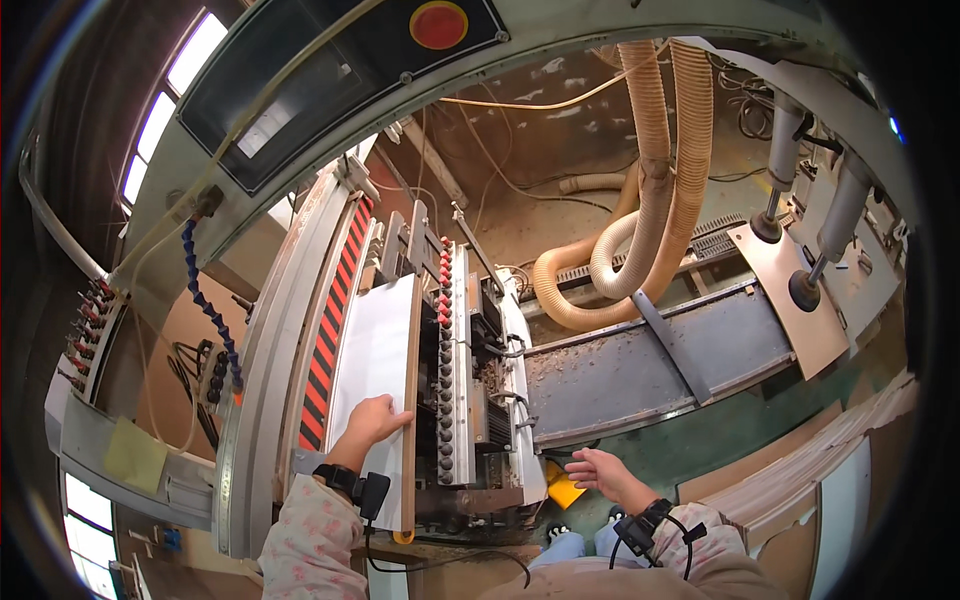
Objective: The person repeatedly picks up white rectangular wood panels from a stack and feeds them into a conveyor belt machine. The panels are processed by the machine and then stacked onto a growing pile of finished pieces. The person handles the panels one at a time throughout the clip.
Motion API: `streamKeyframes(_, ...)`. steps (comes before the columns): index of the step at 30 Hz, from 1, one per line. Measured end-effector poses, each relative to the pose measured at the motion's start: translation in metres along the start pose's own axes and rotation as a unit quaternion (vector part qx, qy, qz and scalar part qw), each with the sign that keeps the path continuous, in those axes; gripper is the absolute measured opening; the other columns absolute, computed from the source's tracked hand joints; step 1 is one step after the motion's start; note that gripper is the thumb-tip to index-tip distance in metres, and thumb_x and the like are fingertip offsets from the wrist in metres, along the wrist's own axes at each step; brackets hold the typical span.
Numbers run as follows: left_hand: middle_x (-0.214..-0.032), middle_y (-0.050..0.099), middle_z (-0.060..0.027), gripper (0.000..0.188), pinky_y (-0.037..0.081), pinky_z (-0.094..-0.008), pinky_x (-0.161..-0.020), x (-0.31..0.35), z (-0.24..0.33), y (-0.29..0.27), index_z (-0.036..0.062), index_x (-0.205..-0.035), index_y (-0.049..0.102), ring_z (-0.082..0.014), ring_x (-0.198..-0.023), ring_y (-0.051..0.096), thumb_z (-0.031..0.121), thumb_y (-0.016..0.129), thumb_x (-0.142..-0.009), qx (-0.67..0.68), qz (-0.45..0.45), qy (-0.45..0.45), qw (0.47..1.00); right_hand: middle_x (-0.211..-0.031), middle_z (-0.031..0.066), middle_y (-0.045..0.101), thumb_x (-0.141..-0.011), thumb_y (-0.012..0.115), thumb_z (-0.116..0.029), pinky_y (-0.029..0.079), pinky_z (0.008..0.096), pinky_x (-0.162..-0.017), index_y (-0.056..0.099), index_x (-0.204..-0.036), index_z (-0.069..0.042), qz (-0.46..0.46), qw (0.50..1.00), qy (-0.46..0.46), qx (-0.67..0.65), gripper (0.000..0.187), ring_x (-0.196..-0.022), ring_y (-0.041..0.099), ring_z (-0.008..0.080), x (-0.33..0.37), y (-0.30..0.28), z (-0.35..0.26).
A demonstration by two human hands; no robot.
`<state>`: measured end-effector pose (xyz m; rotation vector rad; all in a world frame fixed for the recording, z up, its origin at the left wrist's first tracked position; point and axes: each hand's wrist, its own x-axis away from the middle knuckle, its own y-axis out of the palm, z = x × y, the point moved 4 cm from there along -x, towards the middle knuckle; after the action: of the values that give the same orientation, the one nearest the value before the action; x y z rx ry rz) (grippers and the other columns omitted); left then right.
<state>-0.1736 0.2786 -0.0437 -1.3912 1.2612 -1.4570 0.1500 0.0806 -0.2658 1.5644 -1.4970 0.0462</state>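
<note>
Left hand (372, 420) on the white board (375, 335), right hand (605, 473) free.
A soft, even push likely keeps the board steady best, with fingers well clear of the knobs (445, 300). The right hand is open in the air, fingers pointing up and left. The left hand lies at the board's right edge; I can't tell if it grips. The board sits between the striped strip (336, 315) and the knobs.

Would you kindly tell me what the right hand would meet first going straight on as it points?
The right hand would probably meet the long white panel to its left first, though depth is unclear here.
</note>
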Motion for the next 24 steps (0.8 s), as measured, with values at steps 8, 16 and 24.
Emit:
streamKeyframes(8, -0.062, 0.058, -0.0107, 0.041, 0.045, -0.0376, -0.059, -0.001, 0.002, -0.007, 0.008, -0.064, 0.052, -0.0285, -0.064, 0.058, 0.048, 0.06, -0.065, 0.025, 0.007, 0.011, 1.0, -0.1, 0.0076, 0.06, -0.088, 0.047, -0.034, 0.049, 0.0272, -0.067, 0.048, -0.112, -0.008, -0.112, 0.991, 0.023, 0.067, 0.036, -0.077, 0.058, 0.012, -0.052, 0.1, -0.018)
streamKeyframes(16, -0.052, 0.05, -0.0088, 0.033, 0.042, -0.0325, -0.05, 0.003, -0.012, -0.026, 0.0054, -0.059, 0.046, -0.0229, -0.051, 0.052, 0.033, 0.064, -0.064, 0.094, 0.028, 0.029, 0.995, -0.098, 0.0036, 0.06, -0.088, 0.047, -0.039, 0.047, 0.0233, -0.062, 0.05, -0.109, -0.008, -0.206, 0.972, 0.012, 0.114, 0.038, -0.076, 0.057, 0.01, -0.099, 0.171, -0.018)
streamKeyframes(24, -0.055, 0.043, 0.0037, 0.024, 0.034, -0.0204, -0.045, 0.023, -0.064, -0.095, 0.0078, -0.06, 0.04, -0.0046, -0.051, 0.04, 0.006, 0.063, -0.068, 0.303, 0.005, -0.03, 0.953, -0.085, 0.0082, 0.057, -0.086, 0.049, -0.042, 0.047, 0.0252, -0.051, 0.048, -0.108, -0.001, -0.242, 0.968, -0.044, 0.049, 0.047, -0.066, 0.057, 0.013, -0.149, 0.253, -0.055)
